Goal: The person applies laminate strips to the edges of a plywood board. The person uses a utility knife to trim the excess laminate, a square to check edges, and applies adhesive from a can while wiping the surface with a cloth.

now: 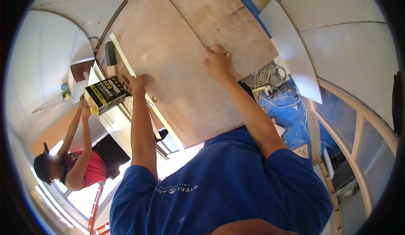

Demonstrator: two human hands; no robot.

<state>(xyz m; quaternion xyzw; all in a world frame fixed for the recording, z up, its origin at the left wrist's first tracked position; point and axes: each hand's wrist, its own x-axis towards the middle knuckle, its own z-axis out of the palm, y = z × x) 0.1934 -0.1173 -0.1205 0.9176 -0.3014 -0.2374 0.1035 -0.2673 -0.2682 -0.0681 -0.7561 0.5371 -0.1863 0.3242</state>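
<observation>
A large brown plywood sheet [177,83] lies flat in front of me, with a second plywood sheet [232,21] along its right side. My left hand [138,84] is closed on a long, narrow pale wooden strip [123,54] running along the left edge of the near sheet. My right hand [218,61] has its fingers curled over the seam between the two sheets, gripping the edge of the near one. That hand's fingertips are partly hidden.
At left, another person [90,167] in red holds up a black and yellow adhesive box [105,95] close to my left forearm. An orange ladder [96,209] stands below. Tangled cables [270,81] lie on blue floor covering [291,119] at right, beside a white panel [291,45].
</observation>
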